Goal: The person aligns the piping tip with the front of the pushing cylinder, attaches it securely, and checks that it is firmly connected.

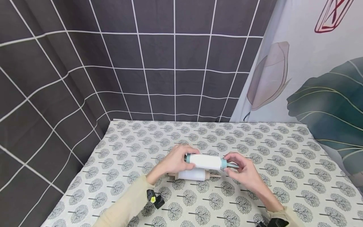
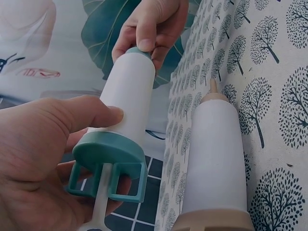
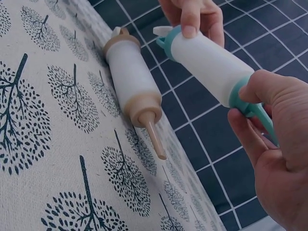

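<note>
A syringe-like dispenser [image 1: 204,161] with a white barrel, teal end caps and a teal nozzle is held level above the table. My left hand [image 1: 181,159] grips its plunger end, thumb on the white barrel. In the left wrist view, square teal finger loops [image 2: 127,183] and a pale plunger rod [image 2: 102,192] show at that end. My right hand [image 1: 246,173] pinches the teal nozzle cap [image 3: 239,92] between thumb and fingers. Just below, a second dispenser [image 1: 191,175] with beige ends lies on the cloth, touched by neither hand.
A tree-print cloth [image 1: 198,201] covers the table. Behind it hangs a dark curtain with a white grid [image 1: 158,50]. On the right hangs a pale curtain with large leaf prints [image 1: 329,104]. The beige nozzle [image 3: 155,142] points to the right along the table.
</note>
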A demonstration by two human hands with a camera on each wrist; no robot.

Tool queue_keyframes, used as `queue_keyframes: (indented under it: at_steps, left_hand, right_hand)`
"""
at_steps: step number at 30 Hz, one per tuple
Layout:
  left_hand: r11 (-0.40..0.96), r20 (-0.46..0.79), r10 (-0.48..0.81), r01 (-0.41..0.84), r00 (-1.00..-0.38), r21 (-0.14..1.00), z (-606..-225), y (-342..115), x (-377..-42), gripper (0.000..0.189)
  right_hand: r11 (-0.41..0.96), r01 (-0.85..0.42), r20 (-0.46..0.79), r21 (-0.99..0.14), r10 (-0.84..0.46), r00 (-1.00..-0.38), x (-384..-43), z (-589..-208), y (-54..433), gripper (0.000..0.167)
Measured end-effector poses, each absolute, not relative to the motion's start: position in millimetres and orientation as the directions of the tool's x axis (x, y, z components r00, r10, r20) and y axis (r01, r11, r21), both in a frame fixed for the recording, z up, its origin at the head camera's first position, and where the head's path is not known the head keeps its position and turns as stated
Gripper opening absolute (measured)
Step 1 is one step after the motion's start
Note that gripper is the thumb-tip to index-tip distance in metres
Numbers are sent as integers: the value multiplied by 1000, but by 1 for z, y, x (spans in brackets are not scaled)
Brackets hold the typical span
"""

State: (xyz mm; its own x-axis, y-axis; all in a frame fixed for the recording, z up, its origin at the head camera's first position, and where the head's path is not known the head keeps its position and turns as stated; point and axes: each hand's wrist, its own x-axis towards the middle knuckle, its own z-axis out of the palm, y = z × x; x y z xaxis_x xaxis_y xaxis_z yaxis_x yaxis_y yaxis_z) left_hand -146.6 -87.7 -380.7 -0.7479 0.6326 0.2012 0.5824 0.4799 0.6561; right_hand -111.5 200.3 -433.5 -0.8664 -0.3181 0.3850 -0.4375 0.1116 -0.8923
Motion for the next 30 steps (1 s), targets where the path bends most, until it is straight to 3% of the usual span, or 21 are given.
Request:
queue_keyframes:
  at_steps: [8, 22, 30]
  left_hand:
    - [514, 204, 630, 599, -750, 614, -380, -86, -144, 42]
    - [531, 202, 623, 598, -756, 600, -377, -85, -142, 43]
    - [544, 209, 621, 608, -755, 579, -377, -85, -141, 44]
  right_hand:
    - [174, -326, 277, -929, -255, -926, -109, -431, 198, 30]
    - [149, -302, 249, -942, -298, -922, -109, -429, 199, 24]
    - [193, -206, 139, -959, -314, -939, -107, -427, 201, 27]
